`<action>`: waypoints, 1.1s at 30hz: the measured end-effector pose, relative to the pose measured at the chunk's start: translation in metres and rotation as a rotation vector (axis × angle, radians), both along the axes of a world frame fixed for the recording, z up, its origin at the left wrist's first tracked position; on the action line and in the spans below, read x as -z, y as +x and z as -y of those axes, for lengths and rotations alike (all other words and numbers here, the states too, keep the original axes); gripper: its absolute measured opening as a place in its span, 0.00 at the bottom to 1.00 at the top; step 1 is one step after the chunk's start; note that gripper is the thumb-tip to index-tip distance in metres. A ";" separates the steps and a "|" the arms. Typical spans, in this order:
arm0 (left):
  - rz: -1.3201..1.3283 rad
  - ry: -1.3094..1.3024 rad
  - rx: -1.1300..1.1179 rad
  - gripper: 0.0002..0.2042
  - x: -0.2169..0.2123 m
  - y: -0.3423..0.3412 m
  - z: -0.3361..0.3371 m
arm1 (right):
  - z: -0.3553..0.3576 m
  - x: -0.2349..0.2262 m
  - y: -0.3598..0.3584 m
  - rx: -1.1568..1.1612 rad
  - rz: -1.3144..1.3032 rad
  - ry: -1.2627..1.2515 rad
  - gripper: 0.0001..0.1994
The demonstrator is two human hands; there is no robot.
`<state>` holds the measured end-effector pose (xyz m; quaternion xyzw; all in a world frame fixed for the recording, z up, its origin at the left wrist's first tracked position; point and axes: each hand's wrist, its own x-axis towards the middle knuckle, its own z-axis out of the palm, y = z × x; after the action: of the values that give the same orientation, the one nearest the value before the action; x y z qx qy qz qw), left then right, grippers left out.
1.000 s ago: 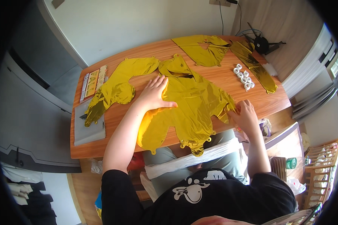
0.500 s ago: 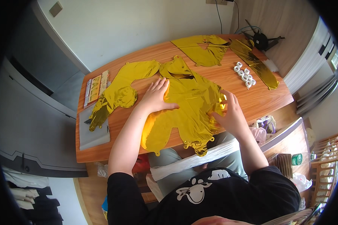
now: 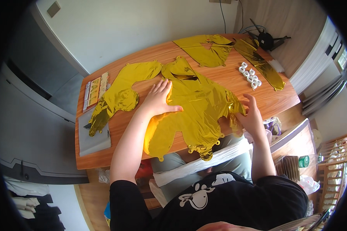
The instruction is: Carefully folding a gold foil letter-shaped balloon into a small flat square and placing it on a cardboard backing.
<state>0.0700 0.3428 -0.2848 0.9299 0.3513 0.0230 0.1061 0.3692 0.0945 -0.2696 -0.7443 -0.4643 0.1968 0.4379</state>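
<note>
Since half a second ago the right hand (image 3: 251, 115) has slid outward to the right edge of the gold foil balloon (image 3: 196, 106), and the foil it was bunching near the middle now lies flatter; the left hand (image 3: 158, 99) has stayed planted where it was.

The left hand's grip is spread, palm down with fingers fanned and thumb out, pressing the left side of the balloon against the bench (image 3: 227, 79). The right hand's grip is half curled at the balloon's crinkled right rim, fingertips on the foil; whether it pinches the edge or only presses it I cannot tell.

As a judgement, the smoothing looks well along: the balloon's upper half lies flat on the wood, while the lower lobes still hang crumpled over the near edge of the bench above the person's lap, and the right rim remains puckered.

The balloon is uninflated, mirror-bright gold, irregular in outline with small scalloped tabs along its hem and a folded flap near its top.

Just left of it lies a second gold foil piece (image 3: 121, 96), wrinkled, its tail reaching a grey flat pad (image 3: 92, 140) beside a printed card (image 3: 94, 91). Farther back are more gold foil shapes (image 3: 208, 52) and a long gold strip (image 3: 260, 63), with a cluster of small white rings (image 3: 250, 75) between them.
</note>
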 end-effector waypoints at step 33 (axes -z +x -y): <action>-0.008 -0.016 -0.005 0.67 0.003 -0.002 -0.001 | -0.142 -0.016 -0.001 -0.608 0.693 0.017 0.26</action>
<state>0.0685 0.3433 -0.2874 0.9282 0.3544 0.0166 0.1122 0.3685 0.2367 -0.2535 -0.5926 -0.7822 0.0522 0.1853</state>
